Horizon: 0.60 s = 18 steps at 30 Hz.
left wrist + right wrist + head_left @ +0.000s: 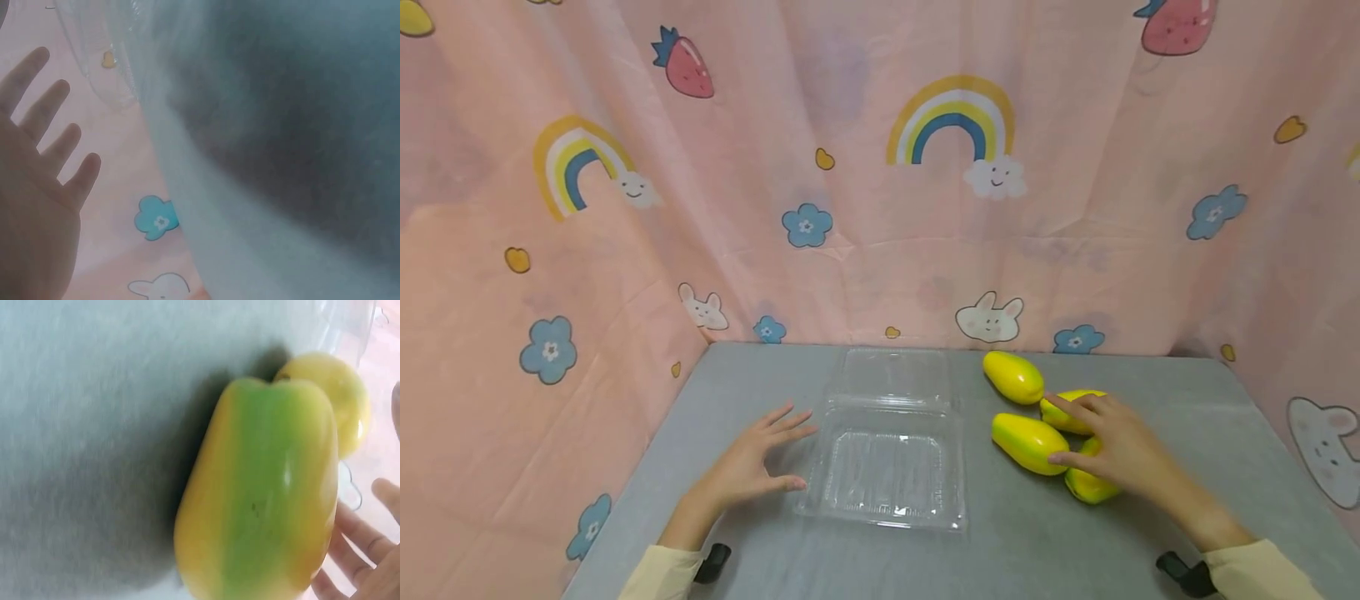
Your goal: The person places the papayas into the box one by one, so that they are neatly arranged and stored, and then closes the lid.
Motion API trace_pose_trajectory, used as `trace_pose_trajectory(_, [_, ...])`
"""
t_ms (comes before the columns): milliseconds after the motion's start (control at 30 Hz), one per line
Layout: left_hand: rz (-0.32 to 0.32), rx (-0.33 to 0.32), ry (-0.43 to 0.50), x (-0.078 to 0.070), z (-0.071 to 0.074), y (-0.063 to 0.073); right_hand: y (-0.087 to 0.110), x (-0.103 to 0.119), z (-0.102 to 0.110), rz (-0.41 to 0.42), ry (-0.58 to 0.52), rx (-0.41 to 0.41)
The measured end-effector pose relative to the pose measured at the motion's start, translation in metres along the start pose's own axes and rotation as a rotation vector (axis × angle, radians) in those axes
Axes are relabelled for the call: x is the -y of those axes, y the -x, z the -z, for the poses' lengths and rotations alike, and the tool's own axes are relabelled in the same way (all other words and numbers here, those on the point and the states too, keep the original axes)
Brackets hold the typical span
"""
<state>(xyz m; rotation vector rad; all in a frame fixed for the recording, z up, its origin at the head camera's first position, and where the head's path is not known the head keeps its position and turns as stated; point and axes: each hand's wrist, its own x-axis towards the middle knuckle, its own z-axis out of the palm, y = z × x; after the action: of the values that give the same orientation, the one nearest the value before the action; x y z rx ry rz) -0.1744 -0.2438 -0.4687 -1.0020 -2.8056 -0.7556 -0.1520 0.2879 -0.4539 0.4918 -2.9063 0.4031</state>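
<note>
A clear plastic clamshell box (880, 523) lies unfolded on the grey table, its lid (891, 375) laid back towards the wall. Beside the box's left edge is my left hand (745, 467), fingers spread, holding nothing. Several yellow papayas with green streaks are clustered right of the box: one at the back (1013, 377), one at the front left (1027, 443), others partly hidden under my right hand (1123, 446). That hand hovers over the cluster with fingers parted. In the right wrist view, its fingers (359, 534) stand beside a large green-striped papaya (269, 487).
The grey table (1000, 550) reaches back to a pink curtain (865, 275) printed with rainbows, flowers and rabbits. The same curtain flanks the left and right sides. Each wrist wears a black strap (712, 563) near its cream sleeve.
</note>
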Motion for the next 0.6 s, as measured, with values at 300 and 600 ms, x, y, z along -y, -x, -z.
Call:
trace_pose_trajectory(300, [0.037, 0.013, 0.070, -0.006, -0.008, 0.008, 0.002, 0.010, -0.009, -0.036, -0.013, -0.039])
trace_pose_trajectory(600, [0.068, 0.034, 0.084, -0.009, -0.012, 0.015, 0.002, 0.016, -0.018, -0.043, 0.025, -0.050])
